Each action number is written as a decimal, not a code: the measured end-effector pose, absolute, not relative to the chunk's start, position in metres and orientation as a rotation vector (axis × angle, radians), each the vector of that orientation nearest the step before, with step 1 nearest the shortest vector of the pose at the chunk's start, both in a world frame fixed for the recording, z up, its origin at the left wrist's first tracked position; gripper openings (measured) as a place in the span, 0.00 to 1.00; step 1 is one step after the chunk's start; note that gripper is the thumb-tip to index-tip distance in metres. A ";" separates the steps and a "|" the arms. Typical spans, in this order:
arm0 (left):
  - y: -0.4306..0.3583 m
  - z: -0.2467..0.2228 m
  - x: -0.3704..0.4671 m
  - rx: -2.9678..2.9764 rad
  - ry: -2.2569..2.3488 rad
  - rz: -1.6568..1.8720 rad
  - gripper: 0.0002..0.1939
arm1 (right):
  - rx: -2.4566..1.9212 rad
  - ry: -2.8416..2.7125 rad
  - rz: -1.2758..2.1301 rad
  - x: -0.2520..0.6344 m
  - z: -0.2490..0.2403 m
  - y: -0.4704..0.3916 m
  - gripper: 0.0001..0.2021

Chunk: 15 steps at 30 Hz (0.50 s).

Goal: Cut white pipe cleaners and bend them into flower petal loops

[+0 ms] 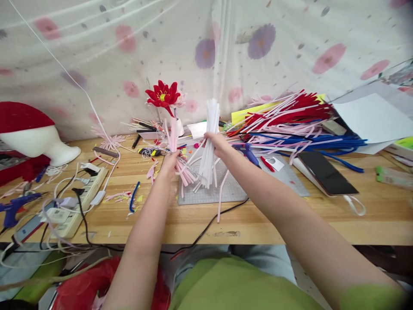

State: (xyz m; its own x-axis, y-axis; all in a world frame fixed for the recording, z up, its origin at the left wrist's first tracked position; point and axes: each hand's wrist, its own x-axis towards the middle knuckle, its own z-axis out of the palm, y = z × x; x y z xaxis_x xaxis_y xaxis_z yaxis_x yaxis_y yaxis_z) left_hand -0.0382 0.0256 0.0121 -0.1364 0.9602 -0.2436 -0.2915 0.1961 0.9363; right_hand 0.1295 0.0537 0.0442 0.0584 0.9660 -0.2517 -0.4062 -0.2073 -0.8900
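Clamped in fingers of left hand [170, 163]: pink stems [173, 137]; in those of right hand [218, 144]: white stems [212, 115], nearly upright over mat [235, 193]. Best gripped lightly, kept apart, against bending or mixing. Bounded far by red flower [163, 95] and coloured stems [290, 118], right by glue gun [249, 154], near by cable [209, 224] and tabletop [258, 236] edge.

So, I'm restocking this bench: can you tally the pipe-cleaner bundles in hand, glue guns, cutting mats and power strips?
Held pipe-cleaner bundles: 2 (pink bundle in left hand, white bundle in right hand)
Glue guns: 2
Cutting mat: 1
Power strip: 1
Total: 6
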 end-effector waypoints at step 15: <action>0.031 0.042 -0.103 0.899 1.471 1.365 0.08 | -1.747 -2.413 1.049 0.152 0.031 0.039 0.16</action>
State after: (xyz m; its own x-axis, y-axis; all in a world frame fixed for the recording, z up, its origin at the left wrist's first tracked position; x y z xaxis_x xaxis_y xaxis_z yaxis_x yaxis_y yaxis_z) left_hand -0.1034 0.0308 0.0421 -0.3223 0.9365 -0.1383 -0.0683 0.1228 0.9901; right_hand 0.1522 0.0393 0.0313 -0.3878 0.8397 -0.3801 0.8507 0.1673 -0.4984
